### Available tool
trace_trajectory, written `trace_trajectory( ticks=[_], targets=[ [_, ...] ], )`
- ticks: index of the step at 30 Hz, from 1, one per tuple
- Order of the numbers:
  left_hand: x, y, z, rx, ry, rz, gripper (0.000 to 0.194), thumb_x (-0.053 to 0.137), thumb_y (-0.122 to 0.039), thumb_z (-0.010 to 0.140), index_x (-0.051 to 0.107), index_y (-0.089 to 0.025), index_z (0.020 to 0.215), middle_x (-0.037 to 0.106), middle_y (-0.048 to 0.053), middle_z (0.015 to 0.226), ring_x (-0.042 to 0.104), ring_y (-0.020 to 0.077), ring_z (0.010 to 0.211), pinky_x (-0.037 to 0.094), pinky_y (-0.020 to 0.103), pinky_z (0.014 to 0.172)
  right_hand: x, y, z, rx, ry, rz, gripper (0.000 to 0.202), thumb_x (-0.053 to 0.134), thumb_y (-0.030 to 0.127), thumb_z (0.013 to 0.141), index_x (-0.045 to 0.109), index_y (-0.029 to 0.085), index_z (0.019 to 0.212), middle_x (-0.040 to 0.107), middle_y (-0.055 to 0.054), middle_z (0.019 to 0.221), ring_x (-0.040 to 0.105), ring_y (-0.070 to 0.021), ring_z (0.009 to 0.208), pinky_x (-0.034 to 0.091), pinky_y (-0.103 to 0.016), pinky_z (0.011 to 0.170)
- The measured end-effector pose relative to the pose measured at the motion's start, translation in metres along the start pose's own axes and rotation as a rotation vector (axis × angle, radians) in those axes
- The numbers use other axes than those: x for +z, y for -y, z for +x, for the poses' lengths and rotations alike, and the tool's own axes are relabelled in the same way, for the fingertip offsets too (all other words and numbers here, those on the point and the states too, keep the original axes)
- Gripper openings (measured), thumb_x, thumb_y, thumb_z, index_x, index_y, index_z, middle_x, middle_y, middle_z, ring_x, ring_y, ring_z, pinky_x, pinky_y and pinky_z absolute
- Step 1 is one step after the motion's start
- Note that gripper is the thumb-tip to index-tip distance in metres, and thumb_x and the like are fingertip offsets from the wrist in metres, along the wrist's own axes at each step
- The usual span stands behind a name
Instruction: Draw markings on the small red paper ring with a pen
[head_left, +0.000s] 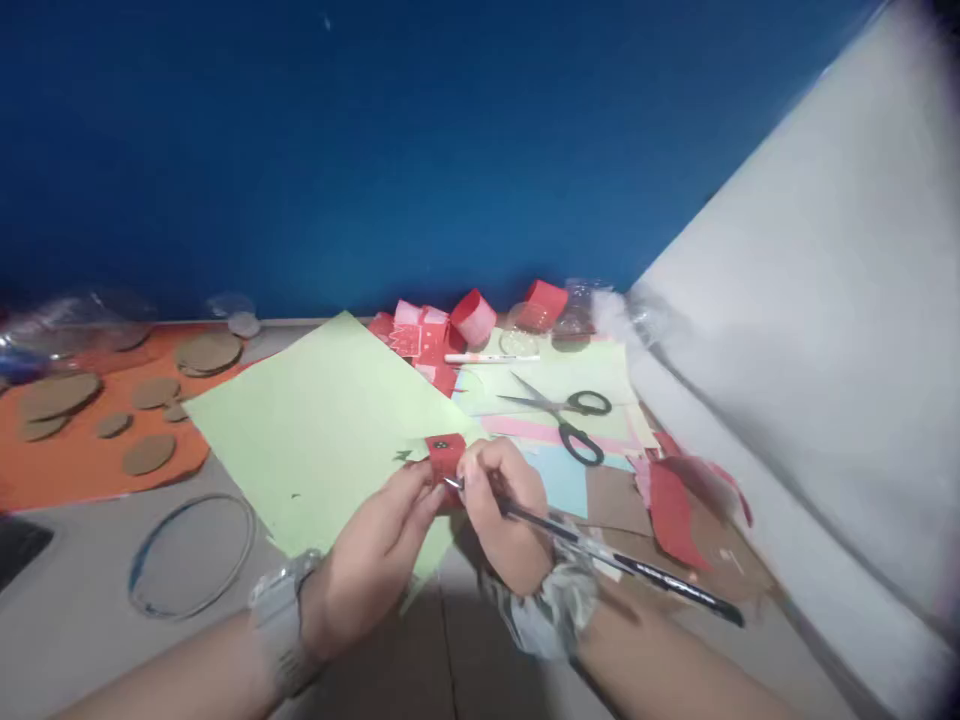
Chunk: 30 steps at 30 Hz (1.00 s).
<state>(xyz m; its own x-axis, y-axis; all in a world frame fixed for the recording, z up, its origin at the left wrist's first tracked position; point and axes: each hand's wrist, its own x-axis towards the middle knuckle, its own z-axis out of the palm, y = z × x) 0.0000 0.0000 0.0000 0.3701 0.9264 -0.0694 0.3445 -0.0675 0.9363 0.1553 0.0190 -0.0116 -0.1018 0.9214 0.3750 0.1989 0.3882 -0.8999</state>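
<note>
Between my two hands is a small red paper piece (448, 456) with a dark drawn mark near its top. The fingertips of my left hand (379, 540) pinch its left side. My right hand (511, 508) is closed around a black ballpoint pen (645, 572), whose tip points left at the red paper; whether it touches cannot be made out. My right fingertips also lie at the paper's right edge. Beneath is a large light green sheet (322, 420), set at an angle, with a few small dark scraps on it.
Open scissors (551, 405) lie on stacked coloured paper at the right. Red paper rings (474, 318) and a white marker (491, 358) sit near the blue wall. On the left, cardboard discs (148, 454) rest on an orange sheet (60, 480), with a wire hoop (247, 540) nearer.
</note>
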Motion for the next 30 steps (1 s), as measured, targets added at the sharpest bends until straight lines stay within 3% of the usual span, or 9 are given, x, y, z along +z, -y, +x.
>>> trace_trajectory(
  ticks=[7, 24, 30],
  targets=[
    [-0.0002, -0.0006, 0.0032, -0.036, -0.007, 0.037, 0.035, 0.036, -0.032, 0.102, 0.057, -0.019, 0.128, 0.064, 0.009, 0.131, 0.059, 0.0222, 0.118, 0.042, 0.035, 0.106, 0.0022, 0.0012, -0.0011, 0.049, 0.001, 0.001, 0.02, 0.046, 0.02, 0.097, 0.042, 0.022, 0.077, 0.048, 0.005, 0.07, 0.043, -0.0106, 0.058, 0.037, -0.025, 0.056],
    [0.0016, -0.0001, 0.0041, -0.055, -0.003, 0.052, 0.035, 0.034, -0.03, 0.102, 0.059, -0.02, 0.124, 0.066, 0.008, 0.121, 0.06, 0.0211, 0.112, 0.044, 0.032, 0.1, 0.0011, -0.0024, -0.0023, 0.075, 0.026, 0.079, 0.022, 0.043, 0.02, 0.098, 0.041, 0.022, 0.076, 0.047, 0.004, 0.071, 0.041, -0.0103, 0.06, 0.035, -0.024, 0.056],
    [0.0007, -0.0004, 0.0038, -0.029, -0.013, 0.068, 0.035, 0.035, -0.03, 0.102, 0.059, -0.021, 0.126, 0.066, 0.007, 0.126, 0.06, 0.0207, 0.114, 0.044, 0.032, 0.103, 0.0, -0.0041, -0.0034, 0.087, 0.053, 0.08, 0.024, 0.044, 0.022, 0.098, 0.041, 0.022, 0.075, 0.045, 0.004, 0.07, 0.04, -0.0107, 0.06, 0.034, -0.025, 0.056]
  ],
)
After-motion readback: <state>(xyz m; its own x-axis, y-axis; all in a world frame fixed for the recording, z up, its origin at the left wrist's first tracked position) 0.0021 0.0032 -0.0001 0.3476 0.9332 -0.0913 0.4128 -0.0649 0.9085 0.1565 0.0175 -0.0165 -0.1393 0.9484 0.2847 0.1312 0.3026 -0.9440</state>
